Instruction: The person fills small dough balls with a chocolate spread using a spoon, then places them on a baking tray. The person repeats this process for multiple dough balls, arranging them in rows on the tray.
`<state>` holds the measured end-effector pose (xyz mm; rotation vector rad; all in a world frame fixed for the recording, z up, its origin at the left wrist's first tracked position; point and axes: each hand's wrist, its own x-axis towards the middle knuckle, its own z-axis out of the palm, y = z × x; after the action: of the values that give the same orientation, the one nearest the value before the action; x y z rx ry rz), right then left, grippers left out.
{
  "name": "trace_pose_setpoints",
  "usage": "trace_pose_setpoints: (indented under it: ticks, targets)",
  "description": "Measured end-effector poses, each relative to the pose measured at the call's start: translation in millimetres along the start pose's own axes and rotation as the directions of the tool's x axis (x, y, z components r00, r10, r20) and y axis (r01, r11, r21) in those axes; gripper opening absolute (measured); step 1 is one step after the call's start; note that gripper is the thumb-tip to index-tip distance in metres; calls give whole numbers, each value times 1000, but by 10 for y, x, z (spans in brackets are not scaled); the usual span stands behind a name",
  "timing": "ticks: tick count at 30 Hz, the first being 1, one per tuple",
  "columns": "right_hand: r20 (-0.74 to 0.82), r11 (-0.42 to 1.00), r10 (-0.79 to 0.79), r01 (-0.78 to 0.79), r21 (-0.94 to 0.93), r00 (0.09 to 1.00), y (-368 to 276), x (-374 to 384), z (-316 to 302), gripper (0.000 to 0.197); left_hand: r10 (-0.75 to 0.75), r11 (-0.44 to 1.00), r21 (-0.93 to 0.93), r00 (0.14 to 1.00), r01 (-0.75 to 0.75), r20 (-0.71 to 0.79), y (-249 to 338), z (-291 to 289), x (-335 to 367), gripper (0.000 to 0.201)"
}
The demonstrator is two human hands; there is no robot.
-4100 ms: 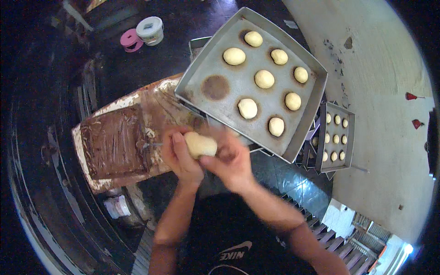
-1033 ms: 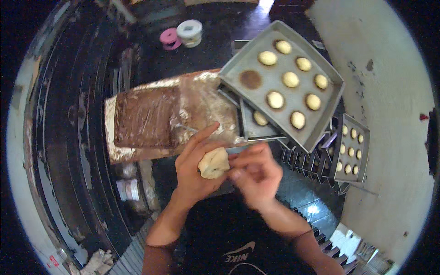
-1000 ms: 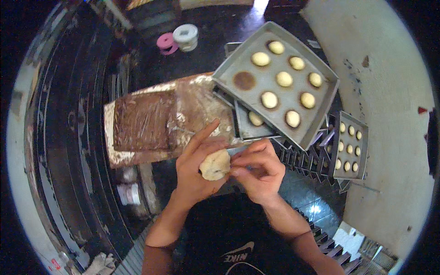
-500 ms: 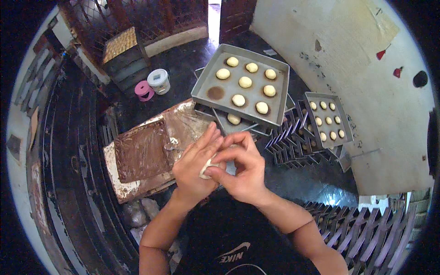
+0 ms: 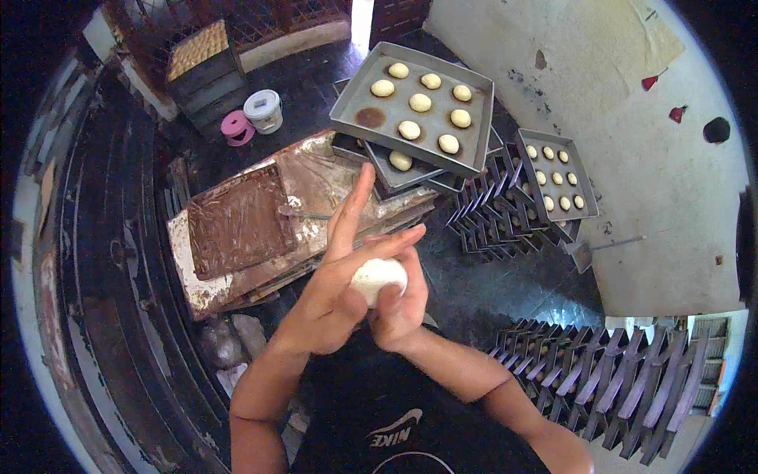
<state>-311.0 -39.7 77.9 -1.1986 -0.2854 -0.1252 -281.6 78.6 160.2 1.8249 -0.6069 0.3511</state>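
A smooth, pale dough ball (image 5: 380,278) is held between my two hands in front of my chest. My left hand (image 5: 332,296) cups it from the left, the thumb on its near side and the fingers stretched out forward. From the right, my right hand (image 5: 407,312) wraps round it, with its thumb pressed on the ball. Beyond my hands, a square metal baking tray (image 5: 410,55) carries several similar balls in rows. A bare round brown spot (image 5: 369,118) shows near its left side.
Stacked trays stand under that tray. On the worktable (image 5: 185,265) lie a chocolate-brown spread slab (image 5: 241,225) and a spatula (image 5: 304,213). Another tray of balls (image 5: 562,193) tops a rack to the right. A white bucket (image 5: 264,114) and pink container (image 5: 237,126) stand at the far left.
My fingers have stopped pinching at the dough; it now shows as a smooth rounded ball between both palms. My right hand has turned to wrap round it. The view has tilted slightly downward.
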Motion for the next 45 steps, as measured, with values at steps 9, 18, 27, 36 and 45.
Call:
trace_pose_setpoints:
  ticks: [9,18,27,36,45]
  targets:
    - [-300,831,-139,276,483,944,-654,519,-464,43,133,991,53,980,-127,-148,91,929,477,56]
    - [-283,943,-184,251,219,941,-785,940,-1913,29,-121,986,-107,990,128,66,-51,1848,954,20]
    - [-220,836,46,83,542,974,-547,1087,-2365,25,-275,619,-574,832,536,482,-766,2244,1485,105]
    - [-265,862,326,-169,478,907,228,1661,-2070,23,-507,74,-748,670,660,542,-1621,1858,1270,69]
    - [198,589,133,83,-804,971,1845,3600,-1524,23,-905,322,-708,425,628,-35,-2863,673,824,32]
